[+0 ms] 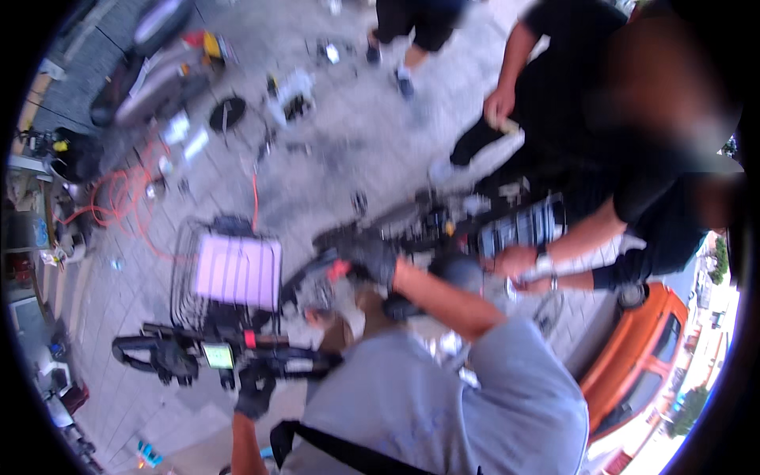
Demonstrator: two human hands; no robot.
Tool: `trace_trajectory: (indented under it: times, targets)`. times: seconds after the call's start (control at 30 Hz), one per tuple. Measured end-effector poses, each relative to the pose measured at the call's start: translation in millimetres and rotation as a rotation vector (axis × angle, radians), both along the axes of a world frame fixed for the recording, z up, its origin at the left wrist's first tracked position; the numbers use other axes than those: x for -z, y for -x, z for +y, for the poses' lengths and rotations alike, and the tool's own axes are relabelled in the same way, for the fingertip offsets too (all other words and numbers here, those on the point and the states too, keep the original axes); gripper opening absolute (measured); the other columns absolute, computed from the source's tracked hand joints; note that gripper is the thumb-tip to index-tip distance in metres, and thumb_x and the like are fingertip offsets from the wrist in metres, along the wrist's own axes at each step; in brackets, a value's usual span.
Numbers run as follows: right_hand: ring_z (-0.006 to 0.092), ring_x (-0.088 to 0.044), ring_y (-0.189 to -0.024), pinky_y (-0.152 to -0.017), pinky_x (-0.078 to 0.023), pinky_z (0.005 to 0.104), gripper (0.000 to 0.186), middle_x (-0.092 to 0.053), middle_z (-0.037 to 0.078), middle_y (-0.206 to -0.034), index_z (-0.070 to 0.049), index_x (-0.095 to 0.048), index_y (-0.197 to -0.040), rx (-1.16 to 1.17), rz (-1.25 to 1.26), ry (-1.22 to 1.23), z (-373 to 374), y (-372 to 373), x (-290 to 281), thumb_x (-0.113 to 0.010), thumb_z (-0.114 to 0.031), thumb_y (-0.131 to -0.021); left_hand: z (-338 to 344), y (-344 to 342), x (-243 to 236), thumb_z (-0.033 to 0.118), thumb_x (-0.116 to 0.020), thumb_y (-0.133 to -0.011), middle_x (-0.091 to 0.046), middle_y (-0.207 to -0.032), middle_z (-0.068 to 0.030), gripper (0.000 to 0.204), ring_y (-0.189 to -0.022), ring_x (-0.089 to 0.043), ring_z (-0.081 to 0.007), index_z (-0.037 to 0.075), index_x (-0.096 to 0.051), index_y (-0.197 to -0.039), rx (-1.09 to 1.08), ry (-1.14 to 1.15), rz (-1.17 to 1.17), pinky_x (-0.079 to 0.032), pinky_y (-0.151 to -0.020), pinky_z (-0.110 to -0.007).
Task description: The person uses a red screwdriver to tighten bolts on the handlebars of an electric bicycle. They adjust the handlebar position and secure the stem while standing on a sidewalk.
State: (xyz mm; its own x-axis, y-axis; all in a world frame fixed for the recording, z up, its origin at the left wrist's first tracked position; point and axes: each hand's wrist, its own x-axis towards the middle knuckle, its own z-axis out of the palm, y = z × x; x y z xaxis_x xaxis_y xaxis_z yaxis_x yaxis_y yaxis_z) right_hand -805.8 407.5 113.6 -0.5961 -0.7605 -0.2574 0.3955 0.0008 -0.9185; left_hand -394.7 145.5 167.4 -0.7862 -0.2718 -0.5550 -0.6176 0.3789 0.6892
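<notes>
My left hand, in a dark glove, is at the handlebar of a bicycle-like vehicle, just below a small lit display. Its fingers look closed around the bar, though blur softens them. Stretched out to the right of the front basket, my right hand wears a dark glove too. It is closed by a small red object whose kind I cannot make out. Inside the wire basket lies a flat, pale purple panel. A red piece sits on the handlebar beside the display.
Two people in dark clothes are at the right, hands near a second basket. Another person's legs show at the top. An orange hose coils on the left paving, near a parked scooter. An orange car stands at right.
</notes>
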Motion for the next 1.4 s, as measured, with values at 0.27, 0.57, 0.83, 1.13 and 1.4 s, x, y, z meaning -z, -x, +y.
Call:
trace_trajectory:
  times: [0.27,0.57,0.83,1.13,1.4]
  targets:
    - [0.0152,-0.061,-0.11,-0.09,-0.051,0.0301,0.05,-0.064,0.012,-0.136,0.0,-0.062,-0.137,-0.114,-0.4,-0.023,6,-6,0,-0.06,-0.028,-0.096,7,-11,12,0.018,-0.067,-0.097,-0.069,-0.105,-0.0056,0.033,-0.08,-0.07,-0.0153,0.014,-0.055,-0.127,-0.346,-0.381,-0.23,-0.057,-0.06,-0.032]
    - [0.0129,-0.064,-0.097,-0.072,-0.052,0.0253,0.043,-0.069,0.01,-0.126,0.001,-0.064,-0.133,-0.005,-0.577,0.049,1,-31,2,-0.063,-0.018,-0.094,7,1,-9,0.02,-0.067,-0.098,-0.07,-0.097,-0.0042,0.031,-0.08,-0.07,-0.0145,0.014,-0.055,-0.126,-0.205,-0.343,-0.155,-0.055,-0.059,-0.031]
    - [0.0181,-0.067,-0.082,-0.077,-0.053,0.0333,0.029,-0.072,0.011,-0.098,-0.007,-0.069,-0.107,0.077,-0.733,-0.065,26,-86,-18,-0.063,-0.034,-0.096,15,-29,-25,0.022,-0.054,-0.104,-0.065,-0.112,-0.0056,0.037,-0.095,-0.061,-0.0157,0.012,-0.055,-0.14,-0.102,-0.274,-0.245,-0.053,-0.081,-0.033]
    - [0.0234,-0.066,-0.072,-0.053,-0.052,0.0323,0.03,-0.071,0.012,-0.098,-0.007,-0.067,-0.111,0.101,-0.625,0.038,37,-93,-57,-0.071,-0.024,-0.087,16,-21,-45,0.03,-0.062,-0.103,-0.067,-0.11,-0.004,0.043,-0.097,-0.064,-0.0136,0.016,-0.051,-0.141,-0.155,-0.322,-0.222,-0.056,-0.076,-0.032]
    - [0.0213,-0.067,-0.083,-0.062,-0.059,0.0292,0.027,-0.068,0.012,-0.106,-0.006,-0.066,-0.111,0.062,-0.744,0.055,43,-90,-32,-0.074,-0.018,-0.088,26,-44,-26,0.025,-0.065,-0.101,-0.065,-0.11,-0.0052,0.043,-0.094,-0.062,-0.0129,0.014,-0.05,-0.14,-0.252,-0.308,-0.15,-0.055,-0.074,-0.03]
